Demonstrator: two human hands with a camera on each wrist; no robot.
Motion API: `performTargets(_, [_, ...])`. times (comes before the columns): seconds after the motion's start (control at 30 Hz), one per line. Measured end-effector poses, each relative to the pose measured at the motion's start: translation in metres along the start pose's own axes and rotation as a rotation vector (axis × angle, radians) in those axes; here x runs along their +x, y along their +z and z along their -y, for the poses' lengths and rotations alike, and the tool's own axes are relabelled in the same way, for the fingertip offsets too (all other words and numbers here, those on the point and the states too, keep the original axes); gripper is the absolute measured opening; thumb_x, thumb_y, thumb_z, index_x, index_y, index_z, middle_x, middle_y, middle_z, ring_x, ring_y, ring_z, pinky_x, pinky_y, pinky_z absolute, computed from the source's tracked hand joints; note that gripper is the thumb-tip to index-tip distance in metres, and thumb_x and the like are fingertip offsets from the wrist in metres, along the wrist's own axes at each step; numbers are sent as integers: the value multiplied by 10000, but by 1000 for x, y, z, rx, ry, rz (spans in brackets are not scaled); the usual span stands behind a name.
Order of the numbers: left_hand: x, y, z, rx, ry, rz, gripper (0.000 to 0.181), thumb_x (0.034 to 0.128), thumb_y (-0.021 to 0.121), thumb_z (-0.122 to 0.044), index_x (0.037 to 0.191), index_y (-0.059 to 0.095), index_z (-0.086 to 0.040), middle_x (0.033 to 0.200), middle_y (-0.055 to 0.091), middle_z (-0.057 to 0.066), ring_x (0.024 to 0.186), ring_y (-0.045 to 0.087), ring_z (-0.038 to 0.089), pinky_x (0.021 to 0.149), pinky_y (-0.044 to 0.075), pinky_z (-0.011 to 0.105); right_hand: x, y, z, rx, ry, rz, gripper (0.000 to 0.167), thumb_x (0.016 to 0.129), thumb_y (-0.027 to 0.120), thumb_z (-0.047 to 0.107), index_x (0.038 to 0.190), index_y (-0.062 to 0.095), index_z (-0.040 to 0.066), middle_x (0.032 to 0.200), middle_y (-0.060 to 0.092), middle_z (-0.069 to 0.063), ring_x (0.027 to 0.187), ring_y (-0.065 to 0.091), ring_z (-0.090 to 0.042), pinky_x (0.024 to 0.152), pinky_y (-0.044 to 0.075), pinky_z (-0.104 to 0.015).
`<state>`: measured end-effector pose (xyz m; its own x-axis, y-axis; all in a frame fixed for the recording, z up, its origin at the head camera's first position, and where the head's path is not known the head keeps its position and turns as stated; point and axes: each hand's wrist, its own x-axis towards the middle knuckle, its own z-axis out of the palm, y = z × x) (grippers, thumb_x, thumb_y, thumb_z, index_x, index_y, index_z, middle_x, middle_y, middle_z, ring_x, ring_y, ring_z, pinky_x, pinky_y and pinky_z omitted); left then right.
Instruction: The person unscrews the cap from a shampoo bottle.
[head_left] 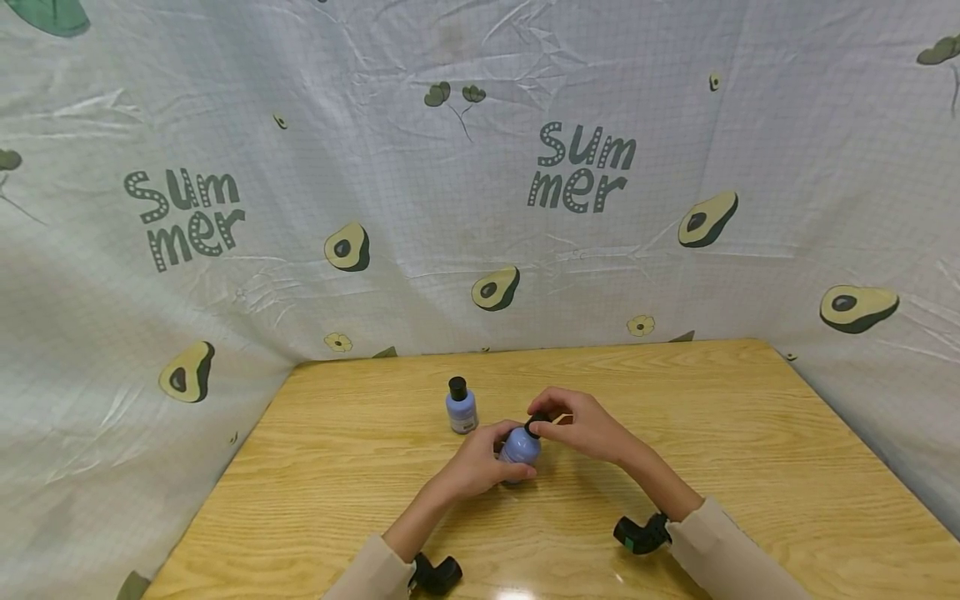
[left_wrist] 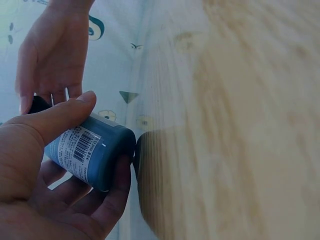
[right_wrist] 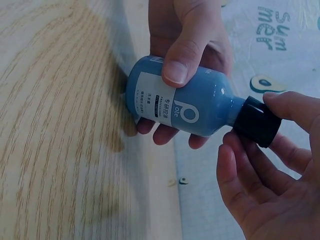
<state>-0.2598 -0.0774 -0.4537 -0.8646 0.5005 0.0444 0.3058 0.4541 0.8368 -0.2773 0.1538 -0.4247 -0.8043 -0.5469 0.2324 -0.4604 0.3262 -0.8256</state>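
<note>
While left hand (head_left: 480,462) gripped blue bottle (right_wrist: 205,92) round its body, right hand (head_left: 583,427) pinched black cap (right_wrist: 257,121). Bottle tilted over table (head_left: 337,467), base contact unclear, near upright second bottle (head_left: 461,410). Likely stiff, fairly light, smooth enough to slip; body and cap's sides judged best holds. Forearms (head_left: 660,477) slanted inward toward bottle.

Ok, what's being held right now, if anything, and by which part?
The nearer bottle: the left hand grips it round the body, and the right hand pinches its black cap.
</note>
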Motion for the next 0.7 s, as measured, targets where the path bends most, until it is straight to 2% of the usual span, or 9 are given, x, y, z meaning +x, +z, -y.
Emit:
performTargets(0.13, [0,0,1,-7,0,1,561,879,841,-242,1383,630,-114,1253,705,68,1076,660,180,877,551,349,0,0,0,9,-12,6,217,993,702,177,1185,685,77,1125,694,-98,986,650,-127,853,562,-263])
performTargets(0.33, [0,1,2,-2,4,-4,544,877,842,-259,1363,640,-123,1234,711,52,1066,662,170,878,550,337,-1,1,1,4,-49,16,246,972,703,104,1197,670,13,1132,693,-121,1012,648,-132,837,567,-274])
performTargets(0.57, [0,0,2,-8,7,3,568,879,840,-240,1391,625,-117,1257,705,70,1091,662,186,890,552,357,0,0,2,-22,4,-10,246,996,704,236,1204,681,107,1113,702,-69,1004,647,-138,841,563,-294])
performTargets(0.7, [1,0,1,-6,9,6,567,879,840,-228,1391,624,-112,1262,704,77,1093,661,188,890,553,360,0,-1,2,-32,10,-8,251,1000,698,241,1194,683,81,1103,704,-76,981,648,-130,837,559,-290])
